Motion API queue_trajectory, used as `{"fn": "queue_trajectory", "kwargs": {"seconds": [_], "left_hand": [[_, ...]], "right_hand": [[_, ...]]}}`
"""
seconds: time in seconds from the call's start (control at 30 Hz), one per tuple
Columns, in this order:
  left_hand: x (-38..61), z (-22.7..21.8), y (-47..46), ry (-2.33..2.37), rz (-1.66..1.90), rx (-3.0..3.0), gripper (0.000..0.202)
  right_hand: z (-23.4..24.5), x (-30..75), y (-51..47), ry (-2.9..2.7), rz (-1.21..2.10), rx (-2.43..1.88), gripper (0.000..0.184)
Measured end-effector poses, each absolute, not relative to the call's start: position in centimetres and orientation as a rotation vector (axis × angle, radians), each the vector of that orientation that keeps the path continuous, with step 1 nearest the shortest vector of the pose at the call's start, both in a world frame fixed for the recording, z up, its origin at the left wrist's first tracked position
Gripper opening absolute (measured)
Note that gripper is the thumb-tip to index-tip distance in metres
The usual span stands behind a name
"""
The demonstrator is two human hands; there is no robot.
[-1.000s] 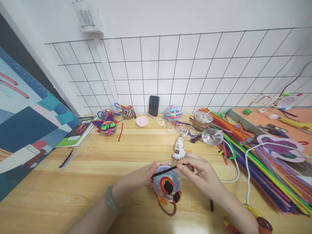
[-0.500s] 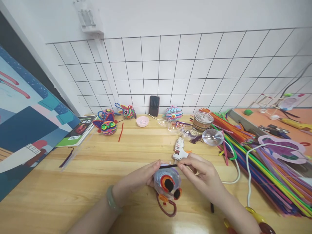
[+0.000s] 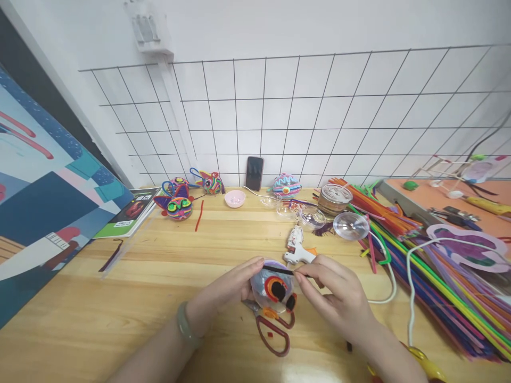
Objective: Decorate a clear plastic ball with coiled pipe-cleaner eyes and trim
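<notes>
Above the counter [image 3: 191, 346], just beyond the red handles of a pair of scissors [image 3: 288, 343], a clear ball [image 3: 260, 286] with black-centred orange eyes is held at its left side by the curled grip of the left hand [image 3: 233, 281]. A black strip [image 3: 277, 271] is stretched across the ball's upper part, its right end pinched by the closed thumb-and-finger grip of the right hand [image 3: 341, 292], its left end met by the left fingertips. Beyond are set a white glue gun [image 3: 294, 251], a pink bowl [image 3: 235, 199] and, against the wall grid, a phone [image 3: 254, 173].
</notes>
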State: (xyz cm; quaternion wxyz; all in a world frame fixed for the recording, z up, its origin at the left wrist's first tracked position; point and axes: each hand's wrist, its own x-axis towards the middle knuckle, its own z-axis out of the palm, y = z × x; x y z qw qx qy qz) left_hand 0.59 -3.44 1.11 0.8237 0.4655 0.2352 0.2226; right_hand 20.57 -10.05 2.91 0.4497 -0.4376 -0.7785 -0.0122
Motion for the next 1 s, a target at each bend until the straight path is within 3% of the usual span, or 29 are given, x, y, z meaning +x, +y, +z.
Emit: {"fn": "queue_trajectory", "kwargs": {"seconds": [1.0], "left_hand": [[0.15, 0.91, -2.93, 0.316, 0.535, 0.877, 0.034]], "right_hand": [[2.12, 19.98, -9.64, -1.873, 0.138, -1.16, 0.008]]}}
